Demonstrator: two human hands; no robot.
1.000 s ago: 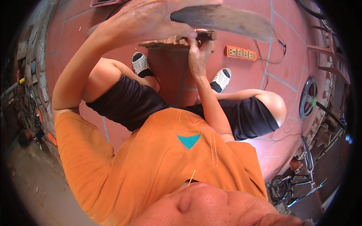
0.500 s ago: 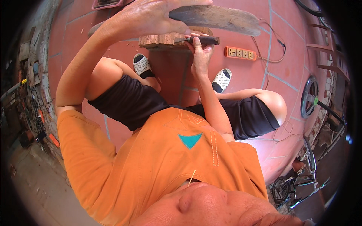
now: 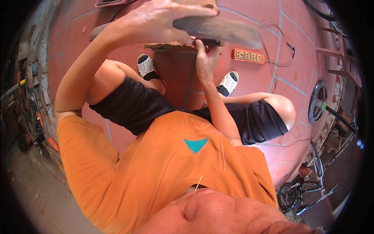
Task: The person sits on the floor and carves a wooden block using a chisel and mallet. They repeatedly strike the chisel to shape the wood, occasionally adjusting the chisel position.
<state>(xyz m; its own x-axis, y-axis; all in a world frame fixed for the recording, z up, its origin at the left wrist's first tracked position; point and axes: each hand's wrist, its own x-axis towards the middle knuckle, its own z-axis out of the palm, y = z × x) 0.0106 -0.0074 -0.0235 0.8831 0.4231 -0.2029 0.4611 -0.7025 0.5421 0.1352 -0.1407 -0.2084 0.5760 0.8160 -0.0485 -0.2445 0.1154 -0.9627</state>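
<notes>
Fingers (image 3: 200, 46) of the right hand (image 3: 207, 61), the nearer to the orange power strip (image 3: 249, 55), gripped a dark tool handle (image 3: 214, 42) just left of it, long axis running sideways. Farther left, the left hand (image 3: 152, 22) clasped a flat, grey-brown wooden bat (image 3: 224, 29), blurred, slanting stripward close by the handle; contact couldn't be told.
</notes>
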